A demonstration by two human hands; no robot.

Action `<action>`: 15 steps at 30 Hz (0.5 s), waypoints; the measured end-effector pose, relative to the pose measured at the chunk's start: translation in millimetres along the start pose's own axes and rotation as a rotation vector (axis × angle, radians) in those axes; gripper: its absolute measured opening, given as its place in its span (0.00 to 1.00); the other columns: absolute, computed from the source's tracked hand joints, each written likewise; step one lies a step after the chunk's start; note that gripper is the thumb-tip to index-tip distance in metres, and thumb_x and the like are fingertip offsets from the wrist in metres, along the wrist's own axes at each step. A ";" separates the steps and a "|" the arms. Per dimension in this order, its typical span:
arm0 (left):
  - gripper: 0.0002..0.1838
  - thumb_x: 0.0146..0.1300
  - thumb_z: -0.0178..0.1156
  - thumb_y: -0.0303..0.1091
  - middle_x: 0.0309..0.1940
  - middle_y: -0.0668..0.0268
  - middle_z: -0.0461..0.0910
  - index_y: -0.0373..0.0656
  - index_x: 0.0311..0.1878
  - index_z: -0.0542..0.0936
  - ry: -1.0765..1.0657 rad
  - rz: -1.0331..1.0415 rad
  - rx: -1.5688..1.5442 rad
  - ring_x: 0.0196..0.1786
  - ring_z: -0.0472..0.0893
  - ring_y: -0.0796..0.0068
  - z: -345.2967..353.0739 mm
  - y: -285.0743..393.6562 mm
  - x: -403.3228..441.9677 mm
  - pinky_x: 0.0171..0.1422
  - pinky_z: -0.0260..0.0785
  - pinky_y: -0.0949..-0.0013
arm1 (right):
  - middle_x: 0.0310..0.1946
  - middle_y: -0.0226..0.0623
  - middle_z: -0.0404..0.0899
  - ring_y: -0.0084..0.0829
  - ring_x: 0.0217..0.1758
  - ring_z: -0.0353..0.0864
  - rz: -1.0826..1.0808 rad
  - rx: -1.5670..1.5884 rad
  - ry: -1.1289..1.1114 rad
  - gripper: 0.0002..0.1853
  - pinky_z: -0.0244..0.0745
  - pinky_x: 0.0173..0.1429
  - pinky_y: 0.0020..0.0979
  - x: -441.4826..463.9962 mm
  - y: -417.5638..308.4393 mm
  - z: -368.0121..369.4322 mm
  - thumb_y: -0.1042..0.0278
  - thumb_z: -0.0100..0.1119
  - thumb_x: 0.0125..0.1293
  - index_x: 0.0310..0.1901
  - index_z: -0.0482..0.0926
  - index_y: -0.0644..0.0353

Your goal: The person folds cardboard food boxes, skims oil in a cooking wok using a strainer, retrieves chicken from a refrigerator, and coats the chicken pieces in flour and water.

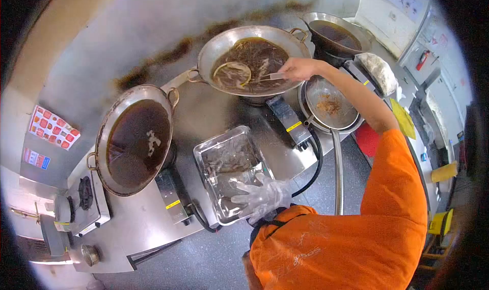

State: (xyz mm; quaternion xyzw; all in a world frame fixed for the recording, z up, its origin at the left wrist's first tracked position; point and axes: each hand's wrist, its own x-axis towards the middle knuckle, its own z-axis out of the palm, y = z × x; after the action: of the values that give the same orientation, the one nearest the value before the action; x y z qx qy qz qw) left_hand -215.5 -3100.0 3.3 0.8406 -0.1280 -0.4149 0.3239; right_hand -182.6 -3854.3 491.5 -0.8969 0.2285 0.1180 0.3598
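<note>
My right hand (300, 69) is closed round the pale handle of a round strainer (232, 76). The strainer's ring lies in the dark liquid of the middle wok (208, 56), where pale bits float around it. My left hand (261, 196), in a clear plastic glove, has its fingers spread over the right side of a rectangular metal tray (202, 180). The tray appears to hold a thin layer of clear liquid or plastic; its contents are hard to make out. No object shows between the left fingers.
A second wok (137, 142) with dark oil stands left, a third (336, 34) at back right. A long-handled sieve (331, 105) with brown crumbs rests over a pot beside my right arm. Burner controls (288, 121) and a black hose (318, 160) are near the counter's front edge.
</note>
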 end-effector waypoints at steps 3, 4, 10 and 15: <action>0.17 0.59 0.48 0.43 0.27 0.52 0.78 0.40 0.27 0.77 0.001 0.038 0.031 0.30 0.75 0.54 -5.4 -3.6 5.3 0.35 0.66 0.54 | 0.14 0.21 0.63 0.13 0.12 0.59 0.045 0.205 0.024 0.17 0.52 0.13 0.21 -18.1 -0.1 2.6 0.65 0.48 0.68 0.56 0.75 0.57; 0.17 0.59 0.48 0.43 0.27 0.52 0.78 0.40 0.27 0.77 0.002 0.062 0.058 0.30 0.75 0.54 -8.3 -5.0 7.5 0.35 0.66 0.54 | 0.13 0.19 0.59 0.13 0.11 0.56 0.031 0.231 -0.008 0.17 0.49 0.13 0.20 -21.2 2.5 2.3 0.63 0.48 0.69 0.57 0.75 0.56; 0.18 0.59 0.46 0.43 0.25 0.52 0.77 0.39 0.26 0.77 0.037 0.008 0.061 0.28 0.73 0.58 -21.7 -6.8 11.9 0.34 0.65 0.56 | 0.12 0.18 0.57 0.13 0.12 0.51 0.171 0.537 0.101 0.15 0.43 0.14 0.20 -53.2 -8.1 5.3 0.58 0.50 0.69 0.51 0.78 0.55; 0.18 0.58 0.45 0.42 0.23 0.52 0.75 0.37 0.26 0.76 0.011 0.021 -0.117 0.27 0.70 0.63 -26.6 -11.5 11.9 0.34 0.63 0.56 | 0.12 0.18 0.57 0.13 0.11 0.51 0.165 0.606 0.126 0.15 0.42 0.14 0.21 -70.5 -17.3 12.2 0.55 0.52 0.69 0.46 0.78 0.57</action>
State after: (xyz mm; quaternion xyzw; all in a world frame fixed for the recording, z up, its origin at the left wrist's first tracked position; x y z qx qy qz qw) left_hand -187.9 -3085.3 0.4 0.8212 -0.1108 -0.4134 0.3774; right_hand -235.8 -3811.9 519.4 -0.7329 0.3469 0.0174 0.5850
